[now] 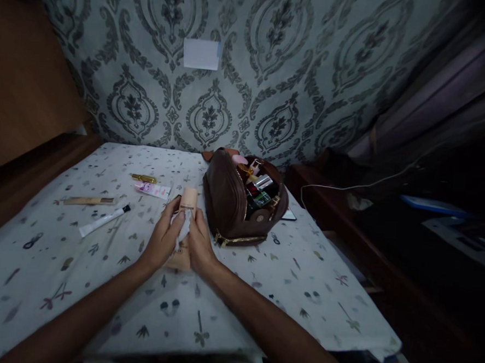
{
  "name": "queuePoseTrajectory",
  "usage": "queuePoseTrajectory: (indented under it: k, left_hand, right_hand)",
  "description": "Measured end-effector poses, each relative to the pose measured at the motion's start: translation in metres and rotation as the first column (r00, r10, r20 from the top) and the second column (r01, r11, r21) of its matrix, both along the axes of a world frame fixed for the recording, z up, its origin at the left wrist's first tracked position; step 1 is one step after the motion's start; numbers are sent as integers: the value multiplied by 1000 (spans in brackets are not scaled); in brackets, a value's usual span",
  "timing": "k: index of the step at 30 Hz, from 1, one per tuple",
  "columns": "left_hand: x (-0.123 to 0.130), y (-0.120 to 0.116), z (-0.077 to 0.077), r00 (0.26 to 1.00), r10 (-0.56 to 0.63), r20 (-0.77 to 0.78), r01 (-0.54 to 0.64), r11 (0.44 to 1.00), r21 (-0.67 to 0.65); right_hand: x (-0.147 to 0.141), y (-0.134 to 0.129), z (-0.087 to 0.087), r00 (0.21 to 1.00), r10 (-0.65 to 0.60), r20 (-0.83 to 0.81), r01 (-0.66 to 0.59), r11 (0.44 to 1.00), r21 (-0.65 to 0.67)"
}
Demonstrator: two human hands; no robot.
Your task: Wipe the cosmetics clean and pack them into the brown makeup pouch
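A beige squeeze tube (pixel 189 196) stands nearly lengthwise in front of me at the table's middle, its cap end pointing away. My right hand (pixel 201 243) is closed around the tube's right side. My left hand (pixel 163 238) is closed at its left, with the thumb pressing a crumpled white tissue (pixel 184 230) against the tube's front. Fingers behind the tube are hidden. Just right of my hands sits a brown makeup bag (pixel 225 197), unzipped and full of cosmetics.
Left of my hands lie a gold tube (pixel 143 179), a pink and white tube (pixel 151 190), a slim beige packet (pixel 89 200) and a white tube with a black cap (pixel 103 222). A patterned cloth (pixel 108 294) covers the table. A white cable (pixel 349 187) runs at right.
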State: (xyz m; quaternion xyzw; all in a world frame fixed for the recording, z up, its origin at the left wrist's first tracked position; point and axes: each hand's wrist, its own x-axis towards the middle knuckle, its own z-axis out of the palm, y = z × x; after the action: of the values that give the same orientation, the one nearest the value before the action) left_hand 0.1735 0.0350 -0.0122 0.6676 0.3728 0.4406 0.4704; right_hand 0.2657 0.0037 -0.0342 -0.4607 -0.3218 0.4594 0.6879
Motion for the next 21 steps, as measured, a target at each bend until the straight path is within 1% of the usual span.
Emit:
queuePoseTrajectory:
  k: [2, 4, 6, 8, 10, 13, 15, 18, 19, 21]
  left_hand:
    - [-1, 0, -3, 1000, -22, -19, 21, 999, -32]
    - [-1, 0, -6, 997, -71, 6, 71, 993, -91]
    - [-1, 0, -7, 988, -135, 72, 147, 971, -191]
    - [0, 1, -6, 973, -169, 155, 209, 932, -295]
    - [0, 3, -3, 962, -165, 218, 237, 902, -362]
    - [-3, 8, 1, 947, -122, 296, 244, 874, -421]
    - [-6, 13, 3, 939, -116, 325, 276, 817, -506]
    - [-10, 19, 2, 942, -138, 307, 310, 708, -634]
    - [-11, 20, 2, 944, -147, 295, 312, 685, -658]
    - [-12, 23, 0, 946, -174, 275, 319, 656, -684]
  right_hand:
    - [1, 1, 6, 993, 18, -117, -11, 998, 65]
    - [4, 1, 13, 979, 37, -200, -12, 992, 123]
    - [8, 1, 20, 970, 37, -241, 0, 988, 155]
    - [13, 2, 25, 964, 38, -262, 4, 988, 157]
    - [18, 4, 29, 959, 45, -279, -2, 988, 152]
    - [25, 7, 33, 958, 50, -282, -1, 985, 170]
    - [28, 8, 35, 962, 46, -268, 7, 981, 192]
    - [32, 9, 37, 972, 61, -228, -16, 981, 195]
    - [33, 10, 37, 974, 68, -215, -26, 981, 191]
    - [34, 10, 36, 978, 75, -194, -40, 983, 180]
